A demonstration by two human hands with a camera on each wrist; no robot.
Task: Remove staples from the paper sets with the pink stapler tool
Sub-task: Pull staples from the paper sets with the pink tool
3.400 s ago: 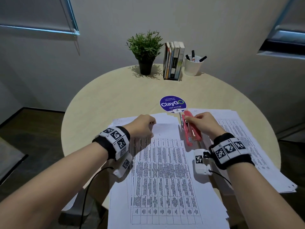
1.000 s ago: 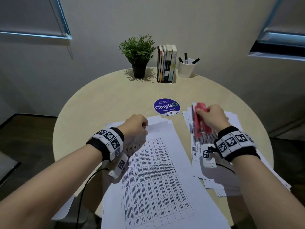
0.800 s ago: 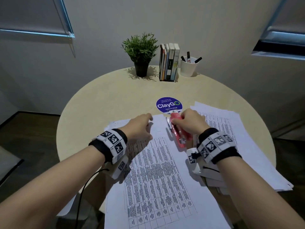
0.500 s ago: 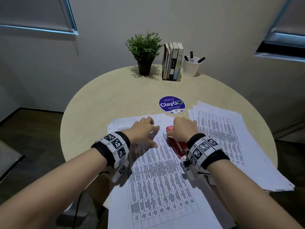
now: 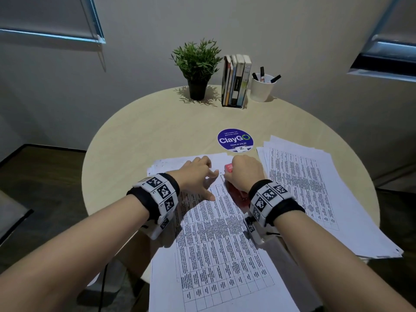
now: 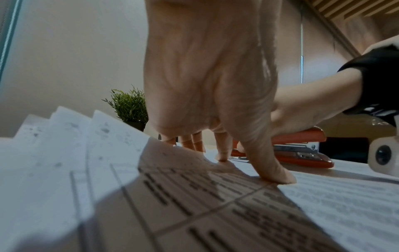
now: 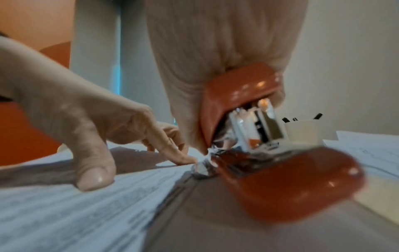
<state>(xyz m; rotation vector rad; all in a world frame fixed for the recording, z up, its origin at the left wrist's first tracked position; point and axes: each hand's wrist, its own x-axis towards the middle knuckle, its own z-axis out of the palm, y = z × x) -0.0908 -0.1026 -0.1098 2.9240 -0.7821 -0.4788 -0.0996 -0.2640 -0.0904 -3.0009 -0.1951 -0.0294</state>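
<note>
A printed paper set (image 5: 220, 242) lies in front of me on the round table (image 5: 144, 143). My left hand (image 5: 198, 176) presses its top edge flat with straight fingertips (image 6: 222, 154) and thumb. My right hand (image 5: 244, 174) grips the pink stapler (image 5: 236, 190), whose body (image 7: 270, 172) rests on the sheet. Its metal tip (image 7: 204, 168) sits on the paper just beside my left forefinger, near the sheet's top corner. The staple itself is hidden. In the left wrist view the stapler (image 6: 302, 150) lies right behind my fingers.
A second stack of printed sheets (image 5: 315, 190) spreads across the table's right side. A round blue sticker (image 5: 235, 140) is just beyond my hands. At the far edge stand a potted plant (image 5: 198, 68), books (image 5: 236, 81) and a white pen cup (image 5: 262, 87).
My right hand carried the stapler from the right-hand stack leftwards to the top of the front paper set. The left hand's fingers spread and now press the sheet beside the stapler's tip.
</note>
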